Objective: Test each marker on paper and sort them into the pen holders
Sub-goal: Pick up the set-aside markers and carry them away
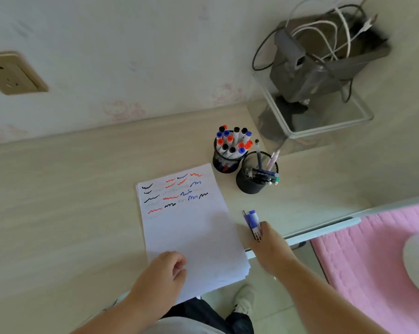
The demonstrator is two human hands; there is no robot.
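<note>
A stack of white paper (196,232) lies on the desk, its upper part covered with black, red and blue squiggles. My left hand (162,278) rests on the paper's lower left corner with fingers loosely curled, holding nothing. My right hand (271,247) lies over the blue-capped markers (251,220) on the desk right of the paper; whether its fingers grip them is hidden. One black mesh pen holder (224,162) is packed with several capped markers. A second mesh pen holder (254,179) beside it holds several pens.
A clear plastic box (324,126) with a dark device and cables stands at the back right by the wall. The desk's right edge (324,230) runs close to my right hand, with a pink mat (372,256) on the floor beyond. A wall socket (13,73) is at far left.
</note>
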